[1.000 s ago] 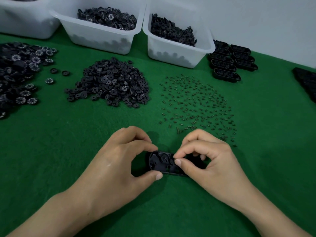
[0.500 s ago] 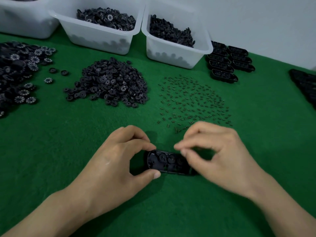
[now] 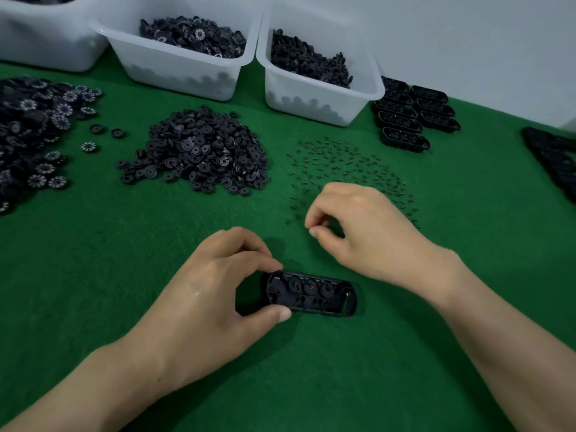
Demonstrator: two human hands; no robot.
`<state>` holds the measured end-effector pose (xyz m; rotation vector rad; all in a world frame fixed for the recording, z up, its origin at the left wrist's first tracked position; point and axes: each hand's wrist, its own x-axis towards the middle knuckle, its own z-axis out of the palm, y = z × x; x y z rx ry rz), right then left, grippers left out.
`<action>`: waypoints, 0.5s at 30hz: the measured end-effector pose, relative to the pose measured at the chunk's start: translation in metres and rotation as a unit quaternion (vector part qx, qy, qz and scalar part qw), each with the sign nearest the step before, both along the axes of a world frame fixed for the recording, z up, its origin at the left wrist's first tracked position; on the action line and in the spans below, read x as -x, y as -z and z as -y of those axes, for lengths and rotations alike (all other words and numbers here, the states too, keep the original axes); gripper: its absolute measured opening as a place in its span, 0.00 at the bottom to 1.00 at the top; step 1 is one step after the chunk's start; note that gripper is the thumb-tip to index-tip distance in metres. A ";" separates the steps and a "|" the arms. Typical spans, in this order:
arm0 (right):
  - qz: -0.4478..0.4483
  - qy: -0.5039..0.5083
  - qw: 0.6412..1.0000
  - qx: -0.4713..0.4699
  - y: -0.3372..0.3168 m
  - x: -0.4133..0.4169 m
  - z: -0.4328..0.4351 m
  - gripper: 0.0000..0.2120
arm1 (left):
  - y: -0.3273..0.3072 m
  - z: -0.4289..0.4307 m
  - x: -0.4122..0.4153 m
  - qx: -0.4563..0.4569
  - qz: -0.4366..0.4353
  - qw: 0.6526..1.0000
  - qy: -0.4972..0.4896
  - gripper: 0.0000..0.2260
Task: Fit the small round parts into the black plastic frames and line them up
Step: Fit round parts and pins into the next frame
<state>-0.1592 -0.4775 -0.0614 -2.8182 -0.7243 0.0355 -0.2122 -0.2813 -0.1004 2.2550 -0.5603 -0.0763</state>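
A black oval plastic frame [image 3: 311, 293] lies on the green felt in front of me, with three small round parts seated in a row inside it. My left hand [image 3: 212, 288] grips the frame's left end between forefinger and thumb. My right hand [image 3: 367, 232] is off the frame, up and to the right, at the near edge of a scatter of tiny dark pins [image 3: 343, 163]. Its thumb and forefinger pinch together on what looks like one small pin. A heap of black round washers [image 3: 202, 151] lies behind the left hand.
Two white bins [image 3: 174, 67] [image 3: 314, 98] of black parts stand at the back. Toothed discs [image 3: 31, 126] are piled at the far left. Filled frames [image 3: 411, 116] sit lined up at the back right, and more black frames [image 3: 554, 157] lie at the right edge.
My right hand has left the frame and moved up and away to the pin scatter, its fingertips pinched together there. The left hand keeps its grip on the frame.
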 end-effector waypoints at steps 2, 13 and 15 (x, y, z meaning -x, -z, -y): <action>-0.036 0.039 0.993 -0.105 -0.001 0.012 0.012 0.04 | 0.000 0.000 0.000 0.001 -0.001 1.000 -0.002 0.23; -0.047 0.119 0.935 -0.332 0.033 0.066 0.021 0.06 | 0.001 0.000 0.000 -0.009 0.004 1.000 -0.001 0.23; -0.052 0.116 0.934 -0.334 0.033 0.066 0.022 0.06 | 0.002 0.000 0.001 -0.009 0.004 1.000 -0.003 0.23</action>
